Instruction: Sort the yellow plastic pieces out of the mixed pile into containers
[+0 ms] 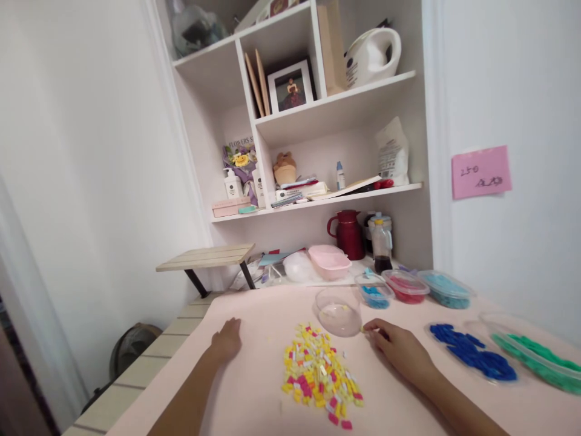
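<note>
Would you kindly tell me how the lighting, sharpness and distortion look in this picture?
Head view: bright light, soft shadows; the shelves look tilted and stretched; the small pieces are slightly blurred; the lower line on the pink note is smudged.

The pieces [323,370] are small, glossy and blocky, mostly bright yellow, with paler yellow, whitish, deep pink and a few orange ones mixed in. They lie loose at every angle on the pink sheet [254,381], in a heap longer than wide. The heap is dense in the middle and thins at its edges; deep pink ones gather toward the near end, where two lie nearest the wearer. One pale piece sits just off the right edge. Beyond the heap stands the bowl [342,327], clear, round and upright, with a few yellow pieces inside. The yellow piece [363,329] at the right fingertips is close beside it.
</note>
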`<state>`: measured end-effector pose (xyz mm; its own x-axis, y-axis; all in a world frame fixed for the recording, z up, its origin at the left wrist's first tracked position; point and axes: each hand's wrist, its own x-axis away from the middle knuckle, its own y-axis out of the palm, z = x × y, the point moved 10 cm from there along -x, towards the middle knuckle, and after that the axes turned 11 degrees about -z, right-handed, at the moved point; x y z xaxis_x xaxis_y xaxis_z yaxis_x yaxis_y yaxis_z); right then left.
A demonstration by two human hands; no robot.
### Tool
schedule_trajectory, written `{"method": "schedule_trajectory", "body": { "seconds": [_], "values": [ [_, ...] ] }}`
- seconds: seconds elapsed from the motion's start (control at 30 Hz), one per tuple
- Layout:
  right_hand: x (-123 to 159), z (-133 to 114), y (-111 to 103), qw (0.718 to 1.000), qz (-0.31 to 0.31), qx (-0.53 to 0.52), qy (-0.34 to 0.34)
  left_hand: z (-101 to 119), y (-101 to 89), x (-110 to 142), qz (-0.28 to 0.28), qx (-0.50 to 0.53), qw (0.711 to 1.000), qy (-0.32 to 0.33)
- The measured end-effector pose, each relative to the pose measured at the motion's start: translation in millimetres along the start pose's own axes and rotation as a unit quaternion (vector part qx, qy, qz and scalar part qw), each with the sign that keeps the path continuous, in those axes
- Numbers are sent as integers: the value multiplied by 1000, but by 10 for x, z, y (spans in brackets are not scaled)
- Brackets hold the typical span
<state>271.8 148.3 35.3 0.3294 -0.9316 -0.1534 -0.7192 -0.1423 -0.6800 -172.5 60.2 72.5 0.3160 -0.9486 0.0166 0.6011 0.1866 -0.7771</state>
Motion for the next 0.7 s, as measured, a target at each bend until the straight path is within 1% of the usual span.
{"method": "schedule_trajectory", "body": {
  "seconds": [0.13, 0.23, 0.33, 0.4, 0.47, 0.53, 0.57, 0.63, 0.7],
  "values": [
    [-6, 53, 6, 997, -22, -79, 2, 165, 79, 7, -15, 1, 999, 52],
    [-4, 60, -5, 992, -25, -121, 0, 243, 96, 0, -3, 0, 997, 73],
    [-8, 46, -11, 990, -28, -135, -2, 201, 159, -20, 1, -16, 998, 53],
    [-12, 36, -16, 990, -27, -139, -3, 172, 260, -44, -16, -33, 999, 34],
    [-16, 28, -36, 991, -16, -137, 0, 218, 380, -56, -35, -47, 998, 34],
    [-13, 9, -86, 994, 9, -112, 3, 359, 509, -38, -53, -54, 995, 58],
    [-6, -3, -120, 995, 26, -92, 8, 458, 578, -12, -63, -52, 994, 75],
    [19, -91, -208, 997, 70, -38, -6, 679, 722, 69, -88, -37, 989, 111],
    [36, -129, -236, 996, 88, 11, 10, 898, 898, 174, -137, 10, 980, 143]
  ]
}}
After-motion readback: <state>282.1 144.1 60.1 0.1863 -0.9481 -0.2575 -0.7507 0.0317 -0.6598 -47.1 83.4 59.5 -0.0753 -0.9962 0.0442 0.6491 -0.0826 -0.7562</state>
